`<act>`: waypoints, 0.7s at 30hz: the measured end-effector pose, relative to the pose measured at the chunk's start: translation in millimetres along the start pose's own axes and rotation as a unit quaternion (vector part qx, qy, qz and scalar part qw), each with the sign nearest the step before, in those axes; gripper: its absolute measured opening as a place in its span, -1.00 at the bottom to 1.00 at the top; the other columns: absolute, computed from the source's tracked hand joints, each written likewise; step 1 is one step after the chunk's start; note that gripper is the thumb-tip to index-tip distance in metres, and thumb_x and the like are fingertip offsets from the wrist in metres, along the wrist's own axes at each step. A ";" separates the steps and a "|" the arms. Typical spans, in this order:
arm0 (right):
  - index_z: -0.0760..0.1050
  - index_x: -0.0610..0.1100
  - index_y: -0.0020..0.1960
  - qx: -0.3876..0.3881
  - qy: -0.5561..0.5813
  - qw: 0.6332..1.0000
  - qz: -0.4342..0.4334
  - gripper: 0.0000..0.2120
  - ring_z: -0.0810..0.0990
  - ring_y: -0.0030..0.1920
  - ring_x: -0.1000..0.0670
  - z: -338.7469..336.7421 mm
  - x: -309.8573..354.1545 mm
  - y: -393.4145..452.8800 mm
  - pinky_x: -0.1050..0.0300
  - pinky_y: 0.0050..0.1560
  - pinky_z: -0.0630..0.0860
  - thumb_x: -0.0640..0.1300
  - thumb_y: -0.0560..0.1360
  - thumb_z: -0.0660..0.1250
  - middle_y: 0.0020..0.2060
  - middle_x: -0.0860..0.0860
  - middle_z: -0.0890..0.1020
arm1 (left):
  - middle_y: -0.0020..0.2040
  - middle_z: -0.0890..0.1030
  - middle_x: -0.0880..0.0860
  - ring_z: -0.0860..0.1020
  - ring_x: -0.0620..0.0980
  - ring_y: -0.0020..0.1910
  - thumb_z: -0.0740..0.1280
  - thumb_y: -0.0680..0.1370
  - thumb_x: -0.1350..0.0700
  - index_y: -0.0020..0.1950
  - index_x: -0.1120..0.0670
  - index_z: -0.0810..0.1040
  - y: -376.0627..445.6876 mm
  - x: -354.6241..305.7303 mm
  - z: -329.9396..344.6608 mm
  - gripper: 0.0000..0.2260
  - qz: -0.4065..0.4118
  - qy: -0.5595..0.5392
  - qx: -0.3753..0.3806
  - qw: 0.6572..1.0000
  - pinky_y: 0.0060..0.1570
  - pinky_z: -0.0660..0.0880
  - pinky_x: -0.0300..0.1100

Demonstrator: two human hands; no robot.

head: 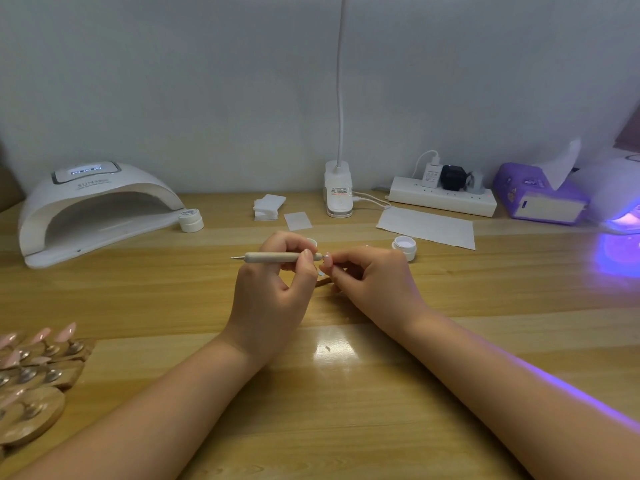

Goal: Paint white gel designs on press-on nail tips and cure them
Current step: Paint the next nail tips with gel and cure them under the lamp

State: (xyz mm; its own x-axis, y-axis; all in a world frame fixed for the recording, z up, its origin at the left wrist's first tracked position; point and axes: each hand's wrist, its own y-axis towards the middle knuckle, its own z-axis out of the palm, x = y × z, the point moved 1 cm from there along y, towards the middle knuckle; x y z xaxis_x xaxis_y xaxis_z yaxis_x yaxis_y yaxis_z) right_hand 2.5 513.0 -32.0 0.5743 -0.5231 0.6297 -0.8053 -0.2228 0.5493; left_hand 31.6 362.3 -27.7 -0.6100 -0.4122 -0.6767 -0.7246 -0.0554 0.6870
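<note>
My left hand [273, 282] grips a beige nail-art pen [273, 257] that lies level, its metal tip pointing left. My right hand [370, 278] pinches the pen's right end at its fingertips; what exactly it pinches there is too small to tell. A small wooden nail stand [323, 281] peeks out between the two hands. An open white gel pot [404, 247] stands just right of my right hand, and another small pot [312, 242] is half hidden behind my left hand. Pink nail tips on wooden stands [38, 365] crowd the table's left front corner.
A white curing lamp [93, 209] sits at the back left with a closed jar [191, 220] beside it. Wipes [268, 206], a clip desk lamp [338, 192], a power strip [443, 199], a paper sheet [427, 227], a purple tissue box [536, 195] and a glowing UV lamp [623, 216] line the back.
</note>
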 end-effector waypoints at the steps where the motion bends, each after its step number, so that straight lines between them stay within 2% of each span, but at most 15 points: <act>1: 0.68 -0.17 -0.02 0.000 0.001 1.000 0.000 -0.90 0.66 -0.22 0.03 -0.1 0.0 -0.2 -0.01 -0.04 0.57 -0.23 0.48 0.43 -0.20 -0.01 0.71 | -0.24 0.60 -0.11 0.60 -0.12 -0.19 0.25 0.52 0.16 -0.07 0.05 0.54 0.0 -0.1 0.0 -0.92 0.000 0.001 0.000 1.000 -0.25 0.50 -0.31; 21: 0.68 -0.15 0.01 0.006 -0.001 1.000 -0.016 -0.88 0.66 -0.22 0.02 -0.6 -0.5 -0.8 -0.07 -0.03 0.57 -0.22 0.49 0.41 -0.19 -0.02 0.71 | -0.23 0.60 -0.09 0.59 -0.11 -0.20 0.25 0.53 0.15 -0.06 0.03 0.53 0.1 1.9 -0.3 -0.92 -0.003 0.001 0.008 1.000 -0.28 0.53 -0.19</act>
State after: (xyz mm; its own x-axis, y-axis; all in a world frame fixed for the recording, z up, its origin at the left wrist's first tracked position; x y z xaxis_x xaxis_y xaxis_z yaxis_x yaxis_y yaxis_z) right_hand 3.0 513.9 -32.5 0.5995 -0.5176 0.6105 -0.7883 -0.2501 0.5621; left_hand 30.4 361.3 -28.8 -0.6049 -0.4144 -0.6800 -0.7334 -0.0426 0.6784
